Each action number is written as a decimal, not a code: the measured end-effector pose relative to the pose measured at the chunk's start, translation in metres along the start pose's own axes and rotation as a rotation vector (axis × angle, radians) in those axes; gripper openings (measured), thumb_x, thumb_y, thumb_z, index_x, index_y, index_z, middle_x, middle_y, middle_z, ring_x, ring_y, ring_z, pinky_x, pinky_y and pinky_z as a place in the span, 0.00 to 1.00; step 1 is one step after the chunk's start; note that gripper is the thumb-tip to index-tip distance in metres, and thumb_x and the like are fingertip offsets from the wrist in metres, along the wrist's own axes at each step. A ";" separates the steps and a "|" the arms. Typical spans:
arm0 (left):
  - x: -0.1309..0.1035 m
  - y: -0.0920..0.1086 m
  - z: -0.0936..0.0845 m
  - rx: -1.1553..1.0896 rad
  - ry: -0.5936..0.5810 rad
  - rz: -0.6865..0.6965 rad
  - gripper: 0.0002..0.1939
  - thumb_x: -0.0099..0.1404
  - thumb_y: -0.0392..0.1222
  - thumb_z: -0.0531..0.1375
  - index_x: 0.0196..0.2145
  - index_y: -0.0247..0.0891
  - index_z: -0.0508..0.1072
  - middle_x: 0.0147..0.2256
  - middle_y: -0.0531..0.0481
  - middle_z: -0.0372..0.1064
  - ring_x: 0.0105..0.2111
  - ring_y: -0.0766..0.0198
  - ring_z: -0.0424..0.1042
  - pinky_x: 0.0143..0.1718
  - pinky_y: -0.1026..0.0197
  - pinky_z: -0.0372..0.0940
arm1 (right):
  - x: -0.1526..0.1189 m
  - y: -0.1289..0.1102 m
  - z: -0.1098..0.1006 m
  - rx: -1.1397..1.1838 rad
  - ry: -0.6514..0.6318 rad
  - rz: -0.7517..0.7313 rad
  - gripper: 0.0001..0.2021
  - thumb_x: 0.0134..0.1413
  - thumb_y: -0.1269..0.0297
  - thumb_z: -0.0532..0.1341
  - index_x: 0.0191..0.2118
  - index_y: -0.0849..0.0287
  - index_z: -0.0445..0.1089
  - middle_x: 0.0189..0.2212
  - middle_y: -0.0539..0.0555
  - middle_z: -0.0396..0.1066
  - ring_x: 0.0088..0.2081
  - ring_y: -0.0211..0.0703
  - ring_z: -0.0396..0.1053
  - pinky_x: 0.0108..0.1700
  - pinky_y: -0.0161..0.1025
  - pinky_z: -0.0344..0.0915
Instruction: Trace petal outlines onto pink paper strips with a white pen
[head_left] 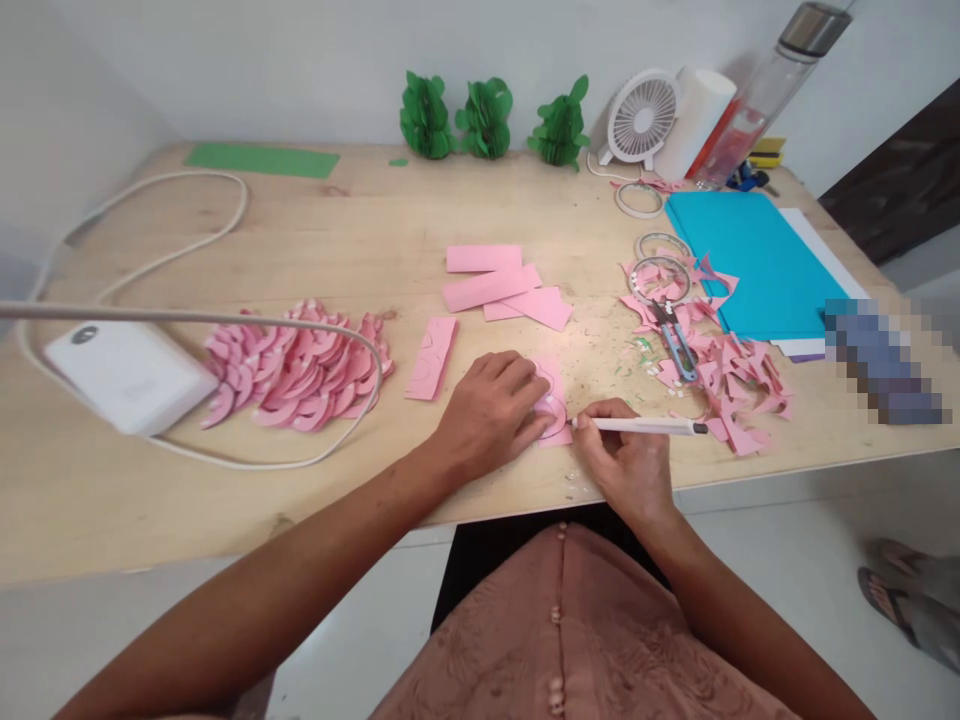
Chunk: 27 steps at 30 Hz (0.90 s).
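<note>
My right hand [626, 460] grips a white pen [637, 426], its tip at the right edge of a pink paper strip [555, 438] near the table's front edge. My left hand [495, 410] holds that strip down, fingers bent and thumb pressing on a rounded pink piece that lies on it. A dark curved line shows around the rounded piece. Left of my left hand lies another pink strip [432, 360] with curved outlines drawn on it. Several plain pink strips [484, 260] overlap farther back.
At left are a heap of curved pink cutouts [315, 370], a white power bank [127, 375] and its looping cable. Snips [679, 345], tape rolls [639, 200] and pink scraps lie right, beside blue sheets [757, 265]. Green paper shapes [484, 118] and a fan [641, 118] stand behind.
</note>
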<state>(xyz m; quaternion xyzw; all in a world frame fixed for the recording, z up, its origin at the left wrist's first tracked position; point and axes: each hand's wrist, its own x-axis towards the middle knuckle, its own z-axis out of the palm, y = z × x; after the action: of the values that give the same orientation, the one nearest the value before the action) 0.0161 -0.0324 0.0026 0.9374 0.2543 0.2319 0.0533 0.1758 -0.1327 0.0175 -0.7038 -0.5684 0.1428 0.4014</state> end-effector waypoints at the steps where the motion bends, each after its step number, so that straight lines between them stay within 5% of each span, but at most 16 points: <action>1: 0.000 0.000 0.000 0.000 -0.001 0.000 0.09 0.66 0.43 0.56 0.40 0.37 0.72 0.40 0.44 0.70 0.46 0.53 0.67 0.48 0.50 0.63 | 0.000 0.000 0.000 -0.003 -0.007 -0.001 0.06 0.54 0.66 0.57 0.28 0.58 0.68 0.22 0.49 0.69 0.22 0.37 0.65 0.27 0.34 0.60; 27: 0.000 -0.001 0.000 -0.001 -0.003 0.000 0.09 0.66 0.43 0.56 0.40 0.37 0.71 0.40 0.44 0.69 0.46 0.53 0.66 0.48 0.50 0.63 | 0.000 -0.003 -0.001 -0.026 -0.007 -0.018 0.06 0.53 0.67 0.58 0.27 0.57 0.69 0.22 0.49 0.71 0.24 0.38 0.67 0.28 0.35 0.62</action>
<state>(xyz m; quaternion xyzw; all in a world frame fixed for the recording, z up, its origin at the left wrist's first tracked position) 0.0160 -0.0319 0.0021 0.9377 0.2542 0.2305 0.0545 0.1742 -0.1333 0.0202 -0.7034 -0.5779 0.1344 0.3913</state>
